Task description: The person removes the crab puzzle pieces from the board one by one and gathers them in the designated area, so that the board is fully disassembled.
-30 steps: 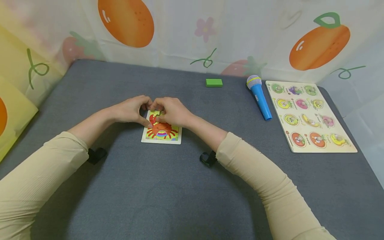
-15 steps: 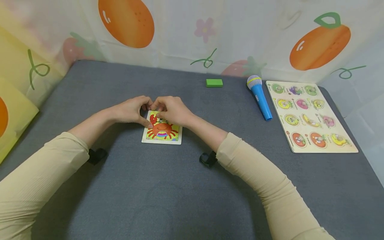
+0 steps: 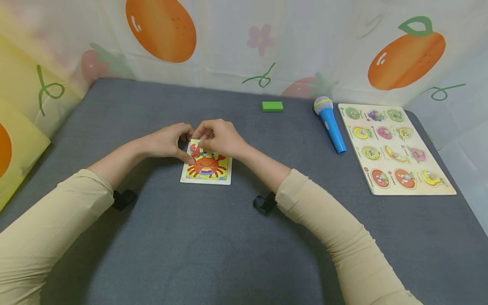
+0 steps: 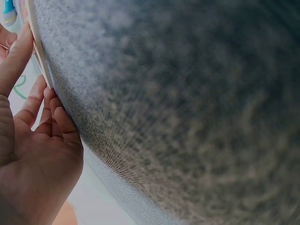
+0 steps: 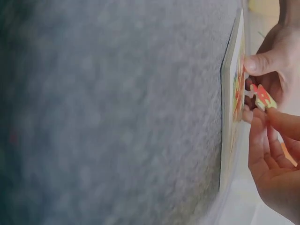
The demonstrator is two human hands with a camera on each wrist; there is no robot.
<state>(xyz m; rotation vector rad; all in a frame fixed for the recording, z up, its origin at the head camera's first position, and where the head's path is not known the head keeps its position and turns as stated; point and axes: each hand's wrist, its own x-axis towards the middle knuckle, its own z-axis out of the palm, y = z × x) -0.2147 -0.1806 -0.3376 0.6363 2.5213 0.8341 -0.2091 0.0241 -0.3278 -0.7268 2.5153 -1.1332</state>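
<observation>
A small square crab jigsaw puzzle (image 3: pixel 207 171) in a pale frame lies on the grey table, its crab orange-red on yellow. My right hand (image 3: pixel 222 139) pinches a red-and-yellow puzzle piece (image 5: pixel 263 97) between thumb and fingertips, tilted above the puzzle's far left part. My left hand (image 3: pixel 162 142) holds the puzzle at its left side. Its thumb (image 5: pixel 260 63) lies on the picture, while the other fingers (image 4: pixel 46 112) are curled at the frame's edge. In the head view, my right hand covers part of the puzzle's far side.
Behind the puzzle lies a green block (image 3: pixel 272 106). Farther right are a blue toy microphone (image 3: pixel 331 125) and a wooden fruit peg board (image 3: pixel 396 148). A fruit-print curtain (image 3: pixel 228 46) borders the table's back; a yellow patterned cloth (image 3: pixel 23 140) hangs at the left.
My right hand has risen slightly, lifting and tilting the piece at the puzzle's far left. My left hand stays at the puzzle's left side.
</observation>
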